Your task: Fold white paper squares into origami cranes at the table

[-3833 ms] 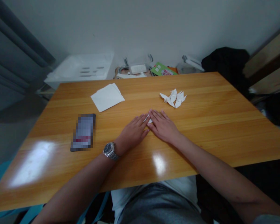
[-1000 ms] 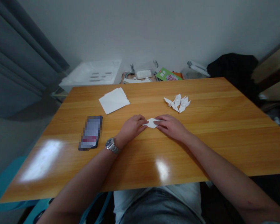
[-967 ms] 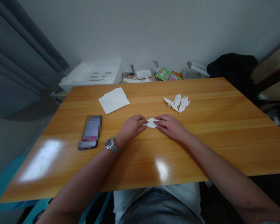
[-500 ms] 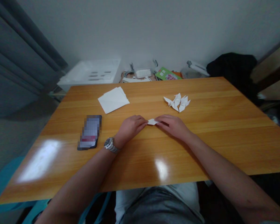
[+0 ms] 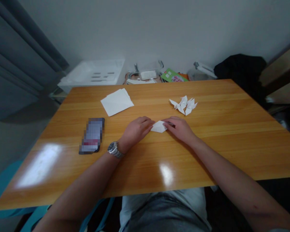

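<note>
Between my two hands lies a small folded piece of white paper [image 5: 159,127], low over the middle of the table. My left hand [image 5: 138,129], with a metal watch [image 5: 114,149] at the wrist, pinches the paper's left end. On its right end my right hand [image 5: 180,127] has thumb and fingers closed round the edge. The fingertips hide both ends of the paper. Beyond my right hand sits a cluster of folded white paper figures [image 5: 183,104] with pointed tips. A small stack of flat white paper sheets [image 5: 117,102] rests beyond my left hand.
A phone [image 5: 92,136] with a blurred-out screen lies left of my left wrist on the wooden table [image 5: 227,135]. Past the far edge are a white plastic tray [image 5: 94,72], a green booklet [image 5: 173,75] and a dark cloth heap [image 5: 240,72]. A blue chair [image 5: 7,183] stands at left.
More of the folded paper's surface now shows between my hands, as its near side has opened out toward me. Both hands keep their grip and have barely shifted.
</note>
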`<state>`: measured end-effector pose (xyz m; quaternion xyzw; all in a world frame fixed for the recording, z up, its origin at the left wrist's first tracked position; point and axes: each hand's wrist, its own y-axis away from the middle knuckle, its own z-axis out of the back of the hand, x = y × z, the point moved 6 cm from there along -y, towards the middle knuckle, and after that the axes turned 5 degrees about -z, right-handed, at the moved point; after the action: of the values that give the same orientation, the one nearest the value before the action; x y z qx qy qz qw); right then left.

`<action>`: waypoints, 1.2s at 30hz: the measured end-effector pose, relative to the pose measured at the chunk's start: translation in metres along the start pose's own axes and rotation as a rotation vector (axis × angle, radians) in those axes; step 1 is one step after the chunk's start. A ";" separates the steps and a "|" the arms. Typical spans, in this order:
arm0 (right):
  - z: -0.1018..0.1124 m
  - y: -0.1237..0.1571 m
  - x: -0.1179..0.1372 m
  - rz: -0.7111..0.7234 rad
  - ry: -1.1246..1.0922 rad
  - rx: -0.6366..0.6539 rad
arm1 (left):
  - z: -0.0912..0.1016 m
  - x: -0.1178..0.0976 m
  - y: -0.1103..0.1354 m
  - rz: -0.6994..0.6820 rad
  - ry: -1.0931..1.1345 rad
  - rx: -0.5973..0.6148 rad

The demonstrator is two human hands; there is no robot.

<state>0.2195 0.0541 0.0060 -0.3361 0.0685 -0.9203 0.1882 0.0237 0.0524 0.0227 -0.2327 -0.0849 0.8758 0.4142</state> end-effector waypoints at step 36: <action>-0.005 0.008 0.015 0.193 0.004 0.108 | -0.018 -0.006 0.006 -0.059 -0.024 0.105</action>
<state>0.2079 0.0408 0.0093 -0.3153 0.0513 -0.9010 0.2937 0.0315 0.0436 0.0069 -0.1974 -0.0505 0.8693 0.4504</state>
